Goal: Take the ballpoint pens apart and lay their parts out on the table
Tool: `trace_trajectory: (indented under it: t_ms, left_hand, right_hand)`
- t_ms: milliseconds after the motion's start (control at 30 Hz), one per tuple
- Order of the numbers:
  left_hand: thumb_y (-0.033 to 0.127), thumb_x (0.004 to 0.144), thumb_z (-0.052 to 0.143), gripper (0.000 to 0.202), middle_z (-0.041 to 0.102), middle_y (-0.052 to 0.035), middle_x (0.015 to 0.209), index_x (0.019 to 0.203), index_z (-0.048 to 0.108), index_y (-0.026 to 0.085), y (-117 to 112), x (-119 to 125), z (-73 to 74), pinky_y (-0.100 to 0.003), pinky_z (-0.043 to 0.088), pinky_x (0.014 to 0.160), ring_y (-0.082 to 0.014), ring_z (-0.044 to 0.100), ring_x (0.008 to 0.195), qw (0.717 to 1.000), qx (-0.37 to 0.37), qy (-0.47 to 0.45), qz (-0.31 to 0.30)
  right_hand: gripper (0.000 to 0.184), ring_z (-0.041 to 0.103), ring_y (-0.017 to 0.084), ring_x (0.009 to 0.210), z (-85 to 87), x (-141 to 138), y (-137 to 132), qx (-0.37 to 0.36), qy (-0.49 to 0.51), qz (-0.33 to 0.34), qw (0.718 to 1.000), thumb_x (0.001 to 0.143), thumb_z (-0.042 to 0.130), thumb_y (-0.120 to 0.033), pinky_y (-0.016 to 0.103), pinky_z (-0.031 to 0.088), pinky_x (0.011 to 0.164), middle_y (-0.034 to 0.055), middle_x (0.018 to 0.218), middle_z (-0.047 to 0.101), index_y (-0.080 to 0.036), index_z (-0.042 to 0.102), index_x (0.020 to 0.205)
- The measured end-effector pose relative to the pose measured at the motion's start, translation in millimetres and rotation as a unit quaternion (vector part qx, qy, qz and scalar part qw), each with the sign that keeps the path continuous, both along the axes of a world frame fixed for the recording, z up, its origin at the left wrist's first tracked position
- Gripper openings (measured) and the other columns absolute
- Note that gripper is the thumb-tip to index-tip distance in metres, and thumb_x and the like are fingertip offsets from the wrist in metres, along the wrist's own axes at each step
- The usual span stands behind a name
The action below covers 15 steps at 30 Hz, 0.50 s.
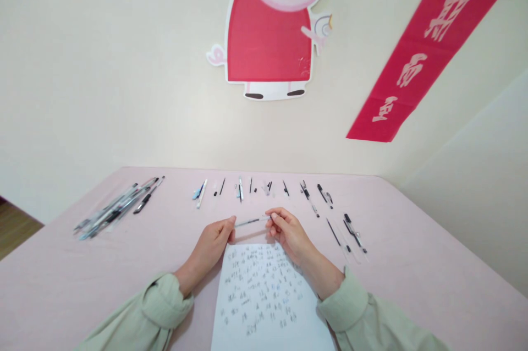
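A thin clear pen (252,221) is held level between both hands, just above the pink table (412,263). My left hand (214,243) pinches its left end with closed fingers. My right hand (289,230) pinches its right end the same way. Right below the hands lies a white sheet of paper (264,296) covered in small scribbled marks. Both sleeves are pale green.
Several assembled pens (117,208) lie bunched at the table's far left. A row of pen parts, refills and caps (264,188) runs along the far side. More pens and parts (350,232) lie right of my right hand. A wall with a cartoon cut-out and red banner stands behind.
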State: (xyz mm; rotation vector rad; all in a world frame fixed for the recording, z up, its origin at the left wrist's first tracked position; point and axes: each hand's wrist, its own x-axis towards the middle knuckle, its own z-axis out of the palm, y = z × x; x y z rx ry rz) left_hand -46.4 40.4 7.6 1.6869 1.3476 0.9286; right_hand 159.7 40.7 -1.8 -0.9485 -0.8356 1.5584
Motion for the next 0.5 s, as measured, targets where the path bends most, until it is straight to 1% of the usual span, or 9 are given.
trace_trajectory:
  t_ms: [67,133,167,200,333,400,500]
  left_hand:
    - [0.054,0.087,0.036,0.047,0.049,0.0023,0.054,0.058,0.049,0.02,0.0,0.1,0.1,-0.026,0.036,0.057,-0.0159,0.047,0.056,1.0,0.003,-0.01,0.001]
    - [0.051,0.083,0.047,0.035,0.053,0.0027,0.06,0.067,0.053,0.02,0.2,0.1,0.0,-0.025,0.037,0.058,-0.0157,0.05,0.06,0.999,0.022,-0.022,-0.007]
    - [0.049,0.082,0.05,0.032,0.053,0.0031,0.061,0.069,0.053,0.02,0.5,0.0,-0.4,-0.025,0.037,0.058,-0.0154,0.05,0.06,0.999,0.03,-0.022,-0.009]
    - [0.048,0.082,0.05,0.033,0.052,0.0034,0.06,0.067,0.052,0.02,0.8,-0.3,-1.0,-0.025,0.036,0.058,-0.0152,0.049,0.059,0.999,0.031,-0.019,-0.008]
    - [0.054,0.088,0.037,0.049,0.043,0.0035,0.049,0.052,0.045,0.02,2.3,-2.1,-5.4,-0.026,0.034,0.056,-0.015,0.044,0.053,1.0,0.012,0.002,0.017]
    - [0.055,0.088,0.035,0.051,0.044,0.0035,0.049,0.052,0.046,0.02,2.7,-2.8,-6.7,-0.026,0.034,0.056,-0.015,0.045,0.052,1.0,0.013,0.005,0.023]
    - [0.052,0.087,0.04,0.045,0.047,0.0039,0.052,0.057,0.048,0.02,2.4,-3.0,-6.0,-0.025,0.034,0.057,-0.0148,0.047,0.055,1.0,0.027,0.006,0.009]
  right_hand:
    - [0.026,0.047,0.007,0.051,-0.3,0.0,0.3,0.001,-0.001,-0.002,1.0,0.07,0.073,-0.038,0.023,0.044,0.056,-0.0012,0.067,0.061,-0.018,0.065,0.085]
    - [0.025,0.047,0.007,0.051,-0.9,0.1,0.9,0.003,0.0,-0.004,1.0,0.071,0.073,-0.037,0.023,0.044,0.056,-0.0012,0.067,0.061,-0.018,0.065,0.085]
    - [0.024,0.047,0.007,0.051,-1.3,0.2,1.1,0.004,0.0,-0.005,1.0,0.071,0.073,-0.036,0.023,0.043,0.056,-0.0012,0.067,0.061,-0.019,0.065,0.085]
    - [0.023,0.046,0.007,0.051,-1.6,0.3,1.3,0.004,0.0,-0.005,1.0,0.071,0.072,-0.036,0.023,0.043,0.055,-0.0012,0.066,0.061,-0.019,0.065,0.085]
    - [0.023,0.047,0.007,0.051,-1.3,0.6,0.8,0.003,0.0,-0.005,1.0,0.072,0.072,-0.036,0.023,0.042,0.055,-0.0012,0.067,0.061,-0.018,0.065,0.085]
    - [0.023,0.047,0.007,0.051,-0.2,0.4,0.1,0.0,0.001,-0.005,1.0,0.072,0.072,-0.036,0.023,0.043,0.056,-0.001,0.067,0.061,-0.018,0.065,0.086]
    - [0.024,0.047,0.007,0.051,1.9,1.0,-0.2,-0.001,-0.001,-0.009,1.0,0.071,0.072,-0.036,0.024,0.044,0.056,-0.001,0.066,0.061,-0.019,0.065,0.086]
